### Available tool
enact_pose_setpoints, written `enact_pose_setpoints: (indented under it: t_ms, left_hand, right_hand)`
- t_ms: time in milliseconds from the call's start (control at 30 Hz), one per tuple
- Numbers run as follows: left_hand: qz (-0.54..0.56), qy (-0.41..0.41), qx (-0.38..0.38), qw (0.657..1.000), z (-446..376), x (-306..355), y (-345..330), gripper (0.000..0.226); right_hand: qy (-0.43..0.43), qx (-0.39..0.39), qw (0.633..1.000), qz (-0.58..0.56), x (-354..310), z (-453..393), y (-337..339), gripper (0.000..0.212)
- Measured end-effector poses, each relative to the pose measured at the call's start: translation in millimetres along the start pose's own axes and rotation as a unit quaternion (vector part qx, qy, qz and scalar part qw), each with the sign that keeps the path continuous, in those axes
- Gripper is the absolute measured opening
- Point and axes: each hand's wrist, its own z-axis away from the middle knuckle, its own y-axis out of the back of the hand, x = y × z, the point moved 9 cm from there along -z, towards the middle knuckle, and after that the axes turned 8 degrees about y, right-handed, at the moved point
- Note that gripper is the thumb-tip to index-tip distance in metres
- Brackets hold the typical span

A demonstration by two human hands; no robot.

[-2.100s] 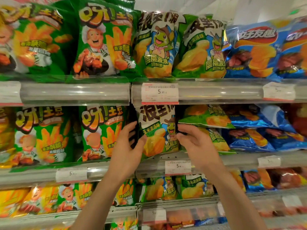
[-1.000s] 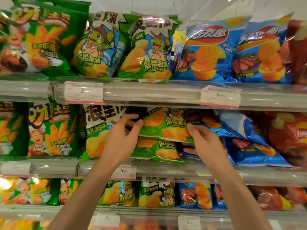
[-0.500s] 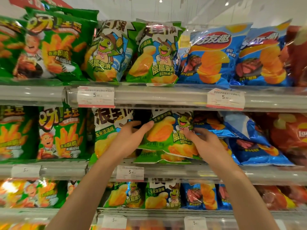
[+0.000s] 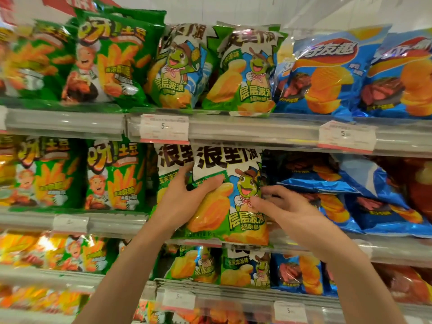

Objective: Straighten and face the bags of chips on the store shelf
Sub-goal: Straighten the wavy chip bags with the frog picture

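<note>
Up it comes! The green-and-white turtle-mascot chip bag [image 4: 230,197], lying flat a moment ago, now stands facing out at the middle shelf's front edge [image 4: 304,247]; left hand [image 4: 184,202] and right hand [image 4: 284,210] grip its sides.

The green turtle bag [image 4: 230,197] in the middle shelf carries big black characters "浪里个浪" on top and "层层波浪 超酥脆" lower down; a small "65" stands near its bottom edge. The green fries bag [image 4: 115,175] reads "呀!土豆". The blue bag [image 4: 323,73] above shows "好友趣" in a red oval. Two price tags [image 4: 164,129] and [image 4: 346,136] on the upper shelf rail show "5"; their small print is unreadable.
</note>
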Motion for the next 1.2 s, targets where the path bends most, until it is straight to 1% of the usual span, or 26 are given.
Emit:
enact_pose_setpoints:
  t_ms: [33, 67, 100, 167, 233, 333, 367, 433, 567, 700, 800, 867, 933, 1000, 1067, 1133, 1200]
  left_hand:
    - [0.008, -0.006, 0.011, 1.000, 3, -2, 9, 0.100]
    - [0.016, -0.013, 0.022, 1.000, 6, -5, 18, 0.099]
    - [0.022, -0.019, 0.036, 0.999, 8, -8, 27, 0.098]
    - [0.025, -0.035, 0.069, 0.997, 15, -11, 44, 0.090]
    - [0.026, -0.046, 0.092, 0.994, 19, -13, 59, 0.090]
    - [0.020, -0.043, 0.100, 0.994, 20, -18, 73, 0.096]
    - [0.019, -0.043, 0.098, 0.994, 19, -20, 76, 0.095]
    - [0.011, -0.049, 0.090, 0.995, 18, -21, 77, 0.090]
    - [0.013, -0.055, 0.081, 0.995, 17, -24, 77, 0.088]
    - [-0.003, -0.057, 0.094, 0.994, 17, -26, 82, 0.090]
    - [-0.014, -0.061, 0.102, 0.993, 18, -28, 86, 0.087]
    - [-0.008, -0.065, 0.098, 0.993, 17, -29, 87, 0.087]
    - [-0.005, -0.065, 0.098, 0.993, 17, -29, 89, 0.085]
    - [-0.009, -0.065, 0.101, 0.993, 16, -28, 90, 0.079]
    - [-0.011, -0.071, 0.104, 0.992, 15, -28, 89, 0.078]
    - [-0.016, -0.076, 0.105, 0.991, 13, -28, 87, 0.081]
    - [-0.020, -0.079, 0.106, 0.991, 11, -29, 85, 0.084]
  right_hand:
    - [0.000, 0.008, 1.000, 0.010, -5, -4, -1, 0.060]
    - [0.000, 0.038, 0.999, 0.034, -7, -9, 2, 0.059]
    - [0.001, 0.082, 0.993, 0.081, -8, -16, 9, 0.058]
    - [0.005, 0.145, 0.964, 0.222, -13, -31, 15, 0.057]
    - [-0.002, 0.142, 0.933, 0.330, -13, -47, 5, 0.066]
    - [-0.079, 0.080, 0.915, 0.387, 5, -67, -16, 0.094]
    - [-0.095, 0.065, 0.914, 0.389, 10, -71, -21, 0.100]
    - [-0.104, 0.060, 0.919, 0.377, 14, -75, -25, 0.105]
    - [-0.085, 0.086, 0.928, 0.351, 12, -74, -23, 0.096]
    - [-0.058, 0.124, 0.944, 0.300, 8, -71, -16, 0.083]
    - [-0.001, 0.166, 0.958, 0.233, 5, -73, -16, 0.078]
    - [0.052, 0.193, 0.959, 0.202, 1, -77, -19, 0.080]
    - [0.109, 0.224, 0.947, 0.205, -5, -83, -22, 0.083]
    - [0.143, 0.238, 0.927, 0.252, -7, -92, -23, 0.085]
    - [0.126, 0.201, 0.921, 0.308, 4, -107, -27, 0.091]
    - [0.064, 0.150, 0.936, 0.312, 26, -118, -29, 0.098]
    - [0.010, 0.153, 0.945, 0.290, 42, -120, -21, 0.100]
